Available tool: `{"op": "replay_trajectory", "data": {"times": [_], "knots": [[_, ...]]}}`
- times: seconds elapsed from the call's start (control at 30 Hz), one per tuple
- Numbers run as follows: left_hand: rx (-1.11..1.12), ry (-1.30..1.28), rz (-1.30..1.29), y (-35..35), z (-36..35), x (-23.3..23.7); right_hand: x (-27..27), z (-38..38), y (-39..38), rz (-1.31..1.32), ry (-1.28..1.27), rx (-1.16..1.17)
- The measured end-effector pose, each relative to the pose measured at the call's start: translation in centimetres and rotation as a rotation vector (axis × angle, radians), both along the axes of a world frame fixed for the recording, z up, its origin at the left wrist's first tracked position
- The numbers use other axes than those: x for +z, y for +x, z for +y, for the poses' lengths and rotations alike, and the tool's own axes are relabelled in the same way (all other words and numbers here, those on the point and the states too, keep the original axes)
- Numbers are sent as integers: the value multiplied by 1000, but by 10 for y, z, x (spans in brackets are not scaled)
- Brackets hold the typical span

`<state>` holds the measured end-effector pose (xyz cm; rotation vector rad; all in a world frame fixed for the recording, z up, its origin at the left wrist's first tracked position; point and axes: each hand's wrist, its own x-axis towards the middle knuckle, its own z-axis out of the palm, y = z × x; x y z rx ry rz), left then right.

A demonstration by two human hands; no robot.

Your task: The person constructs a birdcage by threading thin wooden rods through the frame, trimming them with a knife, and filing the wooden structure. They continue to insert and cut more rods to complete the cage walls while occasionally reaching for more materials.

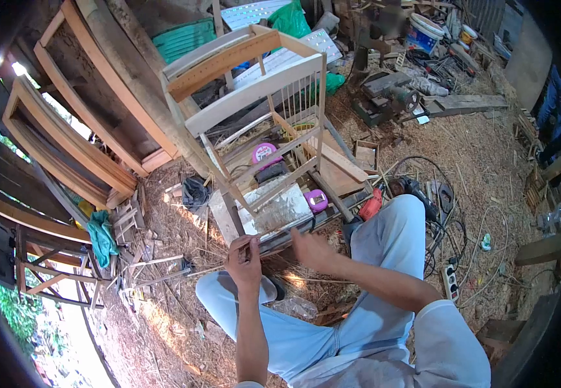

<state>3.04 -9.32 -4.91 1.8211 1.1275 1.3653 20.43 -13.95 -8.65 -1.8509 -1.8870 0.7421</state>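
Note:
My left hand (245,260) is raised in front of me, its fingers curled into a pinch; what lies between them is too small to name. Just to its right, my right hand (314,251) is closed like a fist, and whatever it grips is hidden. Both are at the near end of a long dark bar or strip (280,240) that runs up to the right. Beyond them stands a wooden frame (241,103) with thin spindles, like an unfinished chair. A pale worn board (274,210) lies under it, with a purple round-cornered case (316,200) beside it.
Curved wooden frames (99,84) lean at the left. To the right lie a red tool (371,205), a dark power tool (416,194), loose cables and a power strip (450,282). A metal machine (384,97) and a bucket (424,33) stand farther back. Shavings cover the ground.

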Motion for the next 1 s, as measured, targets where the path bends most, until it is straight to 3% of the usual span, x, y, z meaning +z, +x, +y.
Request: {"op": "replay_trajectory", "data": {"times": [0.07, 0.13, 0.3, 0.4, 0.5, 0.67, 1.0], "knots": [[0, -7, -18, 5, 0, 4, -4, -2, -1, -55, 32, 24], [16, -33, -19, 2, -6, 2, -34, 3, -1, 10, 112, -106], [41, 12, -14, 2, -1, 3, -2, -3, -4, -1, -31, -7], [33, 110, 74, 6, -5, 15, -9, -4, -14, 152, 88, 54], [76, 107, 60, 7, -6, 11, -32, 5, -6, 257, 167, -32], [65, 2, -72, 3, -1, -3, -26, 3, -5, 229, 204, -44], [87, -51, -67, -3, -1, 3, -20, 6, -1, -3, 88, -67]]}}
